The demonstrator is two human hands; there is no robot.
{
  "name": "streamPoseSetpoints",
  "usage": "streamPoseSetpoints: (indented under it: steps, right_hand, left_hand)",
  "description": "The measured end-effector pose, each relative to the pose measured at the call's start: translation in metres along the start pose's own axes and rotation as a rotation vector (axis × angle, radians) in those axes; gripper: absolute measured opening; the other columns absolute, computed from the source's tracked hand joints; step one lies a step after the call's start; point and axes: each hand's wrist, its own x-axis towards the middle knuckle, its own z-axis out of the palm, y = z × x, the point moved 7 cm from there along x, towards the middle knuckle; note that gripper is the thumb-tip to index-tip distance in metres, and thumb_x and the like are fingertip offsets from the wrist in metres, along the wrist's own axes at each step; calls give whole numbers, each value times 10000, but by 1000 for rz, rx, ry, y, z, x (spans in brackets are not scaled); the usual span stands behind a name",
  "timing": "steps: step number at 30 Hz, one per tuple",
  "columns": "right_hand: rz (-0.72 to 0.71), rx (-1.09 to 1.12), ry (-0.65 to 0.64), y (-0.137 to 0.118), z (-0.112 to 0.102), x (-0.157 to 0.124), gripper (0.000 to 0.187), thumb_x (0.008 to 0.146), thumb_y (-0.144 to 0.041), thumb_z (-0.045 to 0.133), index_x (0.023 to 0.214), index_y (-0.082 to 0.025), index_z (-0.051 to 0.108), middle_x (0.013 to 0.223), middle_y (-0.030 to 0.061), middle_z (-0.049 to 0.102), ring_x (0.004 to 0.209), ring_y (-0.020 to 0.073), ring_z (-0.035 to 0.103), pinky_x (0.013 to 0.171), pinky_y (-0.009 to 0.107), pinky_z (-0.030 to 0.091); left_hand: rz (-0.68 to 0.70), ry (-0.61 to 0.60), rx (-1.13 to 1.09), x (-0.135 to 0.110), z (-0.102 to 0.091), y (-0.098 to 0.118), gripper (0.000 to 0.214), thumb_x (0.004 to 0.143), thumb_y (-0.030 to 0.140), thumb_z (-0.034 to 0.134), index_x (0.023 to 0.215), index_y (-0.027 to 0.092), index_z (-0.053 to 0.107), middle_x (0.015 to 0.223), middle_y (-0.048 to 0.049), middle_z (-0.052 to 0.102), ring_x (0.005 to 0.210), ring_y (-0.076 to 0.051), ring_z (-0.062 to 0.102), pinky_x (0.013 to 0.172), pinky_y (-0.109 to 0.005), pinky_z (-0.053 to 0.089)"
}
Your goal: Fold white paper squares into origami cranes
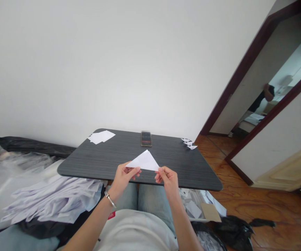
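A sheet of white paper folded into a triangle [143, 161] is held up over the near part of the dark table [113, 153], its point facing away from me. My left hand [126, 175] pinches the left corner between thumb and fingers. At the right corner, my right hand [168, 176] has a similar pinch. Several flat white paper sheets [102, 136] lie at the table's back left. Small folded paper pieces [189, 143] stand in a row near the right edge.
A phone-like dark object [146, 138] sits at the table's back middle, by the white wall. White cloth or paper [53, 198] is heaped at the left. Beneath the table's right side is a box of papers [196, 207], near black bags [234, 230]. A person [265, 94] shows through the doorway.
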Motion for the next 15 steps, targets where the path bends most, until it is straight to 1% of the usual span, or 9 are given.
streamPoseSetpoints:
  steps: [5,9,12,15]
  right_hand:
    - [-23,-12,44,-1,-6,2,288,729,-398,590,603,-140,613,456,-8,582,367,75,482,367,174,365]
    - [-41,-14,70,-1,-9,3,290,728,-395,591,595,-137,612,456,-2,582,366,77,484,362,174,364]
    - [-42,8,82,0,-10,3,276,727,-387,594,609,-138,614,458,-6,582,366,75,484,363,172,365]
    - [-53,2,98,1,-12,3,267,724,-387,594,621,-142,614,461,-6,585,368,81,490,361,178,373]
  left_hand:
    - [33,43,10,3,-16,7,186,687,264,642,602,112,575,596,-25,629,509,-93,528,443,-178,385]
    - [83,66,-10,5,-28,9,159,699,252,634,632,120,575,622,-21,624,539,-92,533,457,-171,390]
    - [64,49,-67,6,-30,5,183,727,283,600,645,125,561,654,-26,628,558,-99,549,460,-172,399]
    - [15,13,-161,7,-27,1,290,799,376,476,659,129,535,710,-54,648,577,-117,575,466,-191,422]
